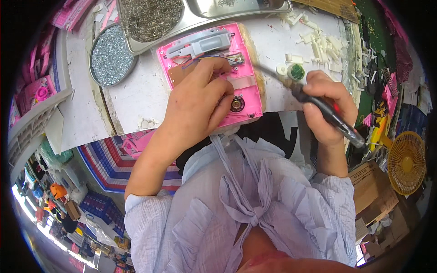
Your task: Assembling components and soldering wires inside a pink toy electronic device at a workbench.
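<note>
A pink plastic housing [249,86] lies open-side up on the bench, slightly tilted. Inside it are a grey plastic part [211,44], a brown circuit board [177,75], thin wires and a round black speaker [237,103]. My left hand [199,93] rests over its middle, fingers curled down beside a translucent strip [242,82]; whatever the fingertips grip is hidden. My right hand [328,102] is closed round a black-handled screwdriver [334,115]. Its blurred metal shaft points left toward the housing's right edge, apart from the left hand.
Behind stands a metal tray [200,19] with small metal parts; a round bowl of silver screws [110,55] is at left. White plastic pieces [325,43] are scattered at right, near a green round item [297,72]. A yellow fan [406,163] stands far right.
</note>
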### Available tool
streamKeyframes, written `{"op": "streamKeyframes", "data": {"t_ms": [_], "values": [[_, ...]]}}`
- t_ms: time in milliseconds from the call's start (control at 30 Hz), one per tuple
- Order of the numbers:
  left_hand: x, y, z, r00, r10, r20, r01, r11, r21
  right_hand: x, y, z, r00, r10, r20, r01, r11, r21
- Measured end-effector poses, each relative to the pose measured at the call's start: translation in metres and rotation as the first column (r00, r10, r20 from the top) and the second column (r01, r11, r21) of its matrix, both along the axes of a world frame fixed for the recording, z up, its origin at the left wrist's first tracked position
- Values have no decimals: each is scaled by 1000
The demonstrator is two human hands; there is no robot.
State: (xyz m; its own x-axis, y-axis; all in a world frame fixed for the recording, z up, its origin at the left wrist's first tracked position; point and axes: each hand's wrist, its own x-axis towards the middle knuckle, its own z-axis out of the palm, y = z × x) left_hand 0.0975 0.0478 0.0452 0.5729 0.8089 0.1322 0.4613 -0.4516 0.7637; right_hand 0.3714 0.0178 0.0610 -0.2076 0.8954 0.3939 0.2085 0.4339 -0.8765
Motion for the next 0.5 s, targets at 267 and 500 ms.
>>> {"op": "streamKeyframes", "data": {"t_ms": [267, 500], "values": [[2, 1, -1, 999, -1, -49, 4, 998, 69, 1, -5, -3, 989, 135, 62, -128, 986, -109], [2, 1, -2, 998, -4, -62, 9, 997, 72, -4, -1, -7, 973, 208, 97, -200, 976, -84]]}}
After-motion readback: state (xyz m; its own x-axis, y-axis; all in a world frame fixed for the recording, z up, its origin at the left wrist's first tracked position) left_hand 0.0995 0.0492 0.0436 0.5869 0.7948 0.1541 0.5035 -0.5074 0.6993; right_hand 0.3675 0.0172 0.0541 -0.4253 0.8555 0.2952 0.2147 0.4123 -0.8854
